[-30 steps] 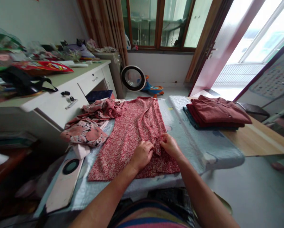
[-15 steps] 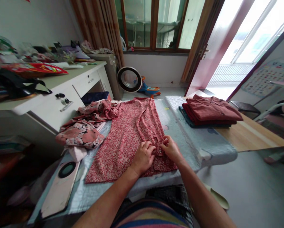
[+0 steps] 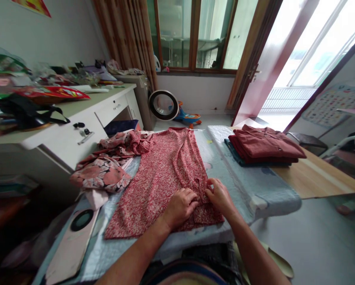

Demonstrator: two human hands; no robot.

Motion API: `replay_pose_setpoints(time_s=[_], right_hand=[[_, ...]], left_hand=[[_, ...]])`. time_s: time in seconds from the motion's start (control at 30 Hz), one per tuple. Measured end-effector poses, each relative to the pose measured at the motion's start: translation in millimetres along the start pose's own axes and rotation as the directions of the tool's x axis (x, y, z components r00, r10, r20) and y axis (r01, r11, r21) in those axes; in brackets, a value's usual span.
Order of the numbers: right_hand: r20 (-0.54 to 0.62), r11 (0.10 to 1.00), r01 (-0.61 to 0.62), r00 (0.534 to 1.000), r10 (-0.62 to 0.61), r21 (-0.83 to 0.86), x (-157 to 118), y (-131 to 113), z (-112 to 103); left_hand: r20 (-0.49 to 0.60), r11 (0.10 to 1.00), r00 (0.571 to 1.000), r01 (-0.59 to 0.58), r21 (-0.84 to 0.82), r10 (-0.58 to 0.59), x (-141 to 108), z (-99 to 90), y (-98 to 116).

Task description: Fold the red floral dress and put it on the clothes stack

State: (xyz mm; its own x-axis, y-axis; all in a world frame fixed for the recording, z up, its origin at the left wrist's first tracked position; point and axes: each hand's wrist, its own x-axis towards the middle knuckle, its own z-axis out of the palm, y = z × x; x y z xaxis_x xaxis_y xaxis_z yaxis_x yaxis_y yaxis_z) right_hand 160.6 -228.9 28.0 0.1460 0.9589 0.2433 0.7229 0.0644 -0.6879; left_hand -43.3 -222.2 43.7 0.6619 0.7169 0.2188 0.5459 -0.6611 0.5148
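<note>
Currently, a red cotton-like garment with a fine pale print (image 3: 159,178) lies spread across the centre of the frame on a table draped in pale blue cloth (image 3: 239,190). Just below centre, the left hand (image 3: 181,208) rests on it, fingers curled; the right hand (image 3: 220,194), fingers bent, touches its right-hand edge. Whether either pinches fabric cannot be told.

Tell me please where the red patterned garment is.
In the head view, the red patterned garment lies centrally on the blue cover, between floral cloth (left) and folded clothes (right).
</note>
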Motion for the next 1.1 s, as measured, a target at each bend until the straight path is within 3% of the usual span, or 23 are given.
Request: replay_pose_setpoints(time_s=[0.17,0.33,0.47,0.63,0.9,1.1], right_hand=[[0.003,0.998,-0.051,0.999,0.052,-0.034,5.3,10.0,-5.4],[0.007,0.999,-0.042,0.999,0.042,-0.012,28.9,17.5,-10.8],[0.057,1.0,-0.002,0.998,0.003,-0.031,66.5,19.0,-12.9],[0.131,0.991,0.064,0.99,-0.048,-0.118,136.2,14.0,-9.6],[0.146,0.961,0.003,0.988,0.039,-0.277,245.2,8.5,33.2],[0.113,0.944,-0.026,0.991,0.067,-0.328,307.9,10.0,75.8]], left_hand=[[-0.102,0.996,0.993,0.055,-0.069,-0.062,8.9,-10.6,-19.8],[-0.229,0.977,0.953,0.173,-0.123,-0.198,38.5,-32.0,-61.9],[-0.252,0.955,0.922,0.285,-0.076,-0.295,72.3,-40.7,-104.6],[-0.271,0.9,0.866,0.435,-0.003,-0.42,113.5,-39.6,-147.1],[-0.3,0.847,0.811,0.531,0.014,-0.503,158.9,-29.2,-186.0],[-0.352,0.808,0.761,0.589,0.021,-0.546,159.2,-21.9,-197.1]])
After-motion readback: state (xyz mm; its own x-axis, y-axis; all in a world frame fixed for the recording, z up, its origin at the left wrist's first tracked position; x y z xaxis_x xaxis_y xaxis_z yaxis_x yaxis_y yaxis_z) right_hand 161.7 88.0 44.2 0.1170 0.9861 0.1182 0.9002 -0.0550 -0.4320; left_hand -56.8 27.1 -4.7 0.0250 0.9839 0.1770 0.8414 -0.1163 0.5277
